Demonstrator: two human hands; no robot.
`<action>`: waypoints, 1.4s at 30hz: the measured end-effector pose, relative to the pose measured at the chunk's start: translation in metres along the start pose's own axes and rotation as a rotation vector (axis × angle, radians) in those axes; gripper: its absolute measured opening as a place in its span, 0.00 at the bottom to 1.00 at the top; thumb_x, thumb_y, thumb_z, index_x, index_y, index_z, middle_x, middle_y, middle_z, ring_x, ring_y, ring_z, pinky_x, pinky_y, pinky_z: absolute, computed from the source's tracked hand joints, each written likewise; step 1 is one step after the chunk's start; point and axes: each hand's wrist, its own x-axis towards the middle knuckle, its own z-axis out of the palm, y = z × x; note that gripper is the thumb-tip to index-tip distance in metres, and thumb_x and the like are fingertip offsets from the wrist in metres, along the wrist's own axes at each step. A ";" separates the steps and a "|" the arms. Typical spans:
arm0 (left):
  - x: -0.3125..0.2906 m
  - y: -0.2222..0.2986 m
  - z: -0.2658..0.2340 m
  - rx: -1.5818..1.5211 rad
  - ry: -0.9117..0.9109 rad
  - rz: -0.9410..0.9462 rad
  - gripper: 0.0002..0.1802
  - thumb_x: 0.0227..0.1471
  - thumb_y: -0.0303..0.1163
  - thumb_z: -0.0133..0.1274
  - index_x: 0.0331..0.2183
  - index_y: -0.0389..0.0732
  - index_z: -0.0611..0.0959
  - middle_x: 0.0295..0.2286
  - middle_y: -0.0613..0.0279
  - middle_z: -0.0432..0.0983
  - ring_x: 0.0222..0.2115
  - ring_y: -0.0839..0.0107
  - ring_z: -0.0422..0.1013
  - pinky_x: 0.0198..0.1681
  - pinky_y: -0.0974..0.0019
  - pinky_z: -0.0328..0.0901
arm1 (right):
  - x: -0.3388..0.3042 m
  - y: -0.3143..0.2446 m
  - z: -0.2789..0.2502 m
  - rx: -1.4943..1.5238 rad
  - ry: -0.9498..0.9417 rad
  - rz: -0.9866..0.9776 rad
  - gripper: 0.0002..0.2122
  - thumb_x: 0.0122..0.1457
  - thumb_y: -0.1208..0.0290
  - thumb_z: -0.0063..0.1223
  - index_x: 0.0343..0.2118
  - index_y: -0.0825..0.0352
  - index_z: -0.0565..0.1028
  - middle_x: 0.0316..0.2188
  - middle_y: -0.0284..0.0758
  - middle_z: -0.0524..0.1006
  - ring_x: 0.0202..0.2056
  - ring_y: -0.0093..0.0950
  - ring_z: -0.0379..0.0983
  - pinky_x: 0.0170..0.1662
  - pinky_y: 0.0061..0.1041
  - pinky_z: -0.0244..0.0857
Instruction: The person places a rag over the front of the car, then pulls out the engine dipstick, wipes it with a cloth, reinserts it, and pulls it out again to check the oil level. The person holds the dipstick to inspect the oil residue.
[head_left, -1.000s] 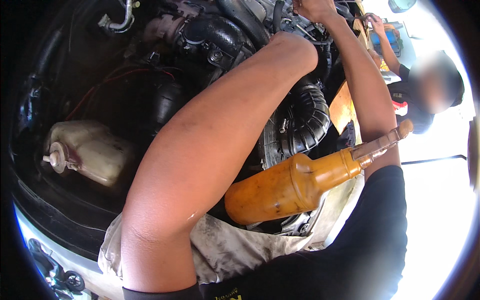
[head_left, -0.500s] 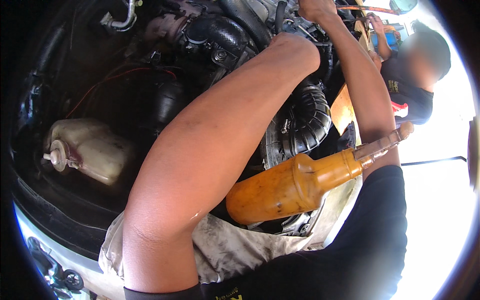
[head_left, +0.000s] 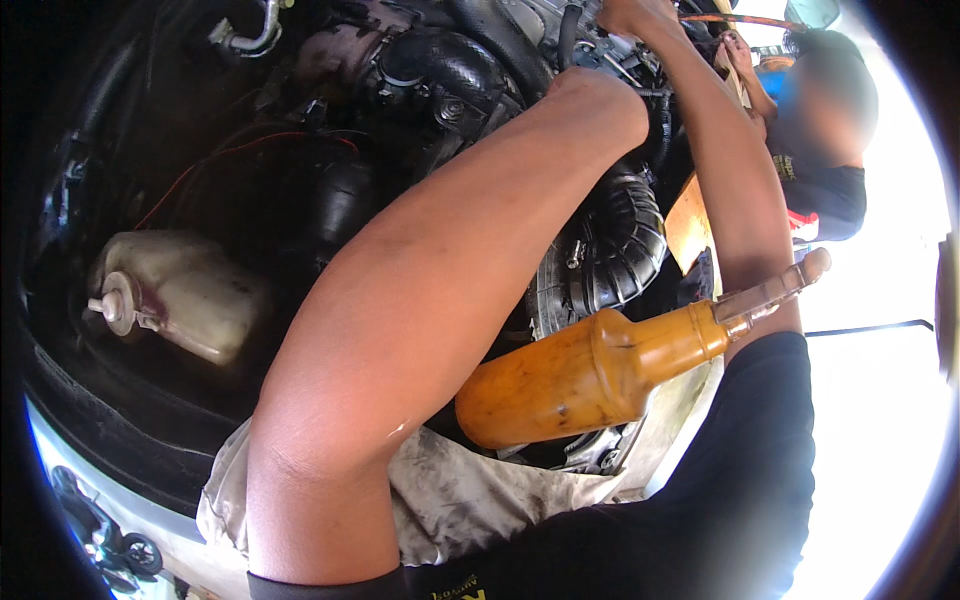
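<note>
My left arm reaches up across the engine bay, its wrist bent down near the middle top. Of my left hand (head_left: 603, 98) only the back by the wrist shows; its fingers are hidden among the engine parts. At the top edge, my right hand (head_left: 635, 18) is down over metal engine parts (head_left: 612, 52), its fingers curled and partly cut off by the frame. What they grip cannot be made out. Below my wrists runs a ribbed black air hose (head_left: 625, 240). A smudged orange-yellow bottle-shaped container (head_left: 560, 380) with a brownish see-through neck lies between my arms.
A whitish fluid reservoir (head_left: 185, 295) sits at the left, near a thin red wire (head_left: 215, 160). A stained cloth (head_left: 470, 490) covers the front edge under my left elbow. Another person (head_left: 815, 185) leans in at the right, one hand (head_left: 738, 55) near a reddish rod (head_left: 740, 17).
The view has shifted slightly, so the engine parts sit a little further right. The other person's head and hand have moved left and lower. My arms keep nearly the same pose.
</note>
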 end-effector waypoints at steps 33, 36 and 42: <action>-0.009 -0.010 0.001 0.106 0.023 0.230 0.17 0.54 0.30 0.57 0.46 0.51 0.89 0.46 0.57 0.84 0.49 0.53 0.79 0.50 0.51 0.74 | -0.342 0.003 0.059 1.772 0.433 0.450 0.18 0.66 0.72 0.54 0.56 0.74 0.78 0.38 0.35 0.83 0.38 0.21 0.77 0.43 0.22 0.71; -0.008 -0.011 -0.001 0.125 0.074 0.270 0.17 0.56 0.32 0.55 0.47 0.51 0.88 0.45 0.55 0.84 0.48 0.53 0.79 0.51 0.50 0.73 | -0.343 -0.014 0.056 2.002 0.436 0.417 0.15 0.66 0.69 0.52 0.49 0.74 0.81 0.31 0.31 0.81 0.30 0.18 0.73 0.34 0.21 0.68; -0.042 -0.009 -0.028 0.088 0.212 0.429 0.15 0.60 0.31 0.54 0.48 0.47 0.87 0.46 0.52 0.83 0.49 0.51 0.77 0.53 0.50 0.71 | -0.347 0.002 0.045 2.232 0.268 0.431 0.15 0.67 0.75 0.50 0.52 0.79 0.76 0.31 0.34 0.79 0.25 0.18 0.73 0.25 0.19 0.65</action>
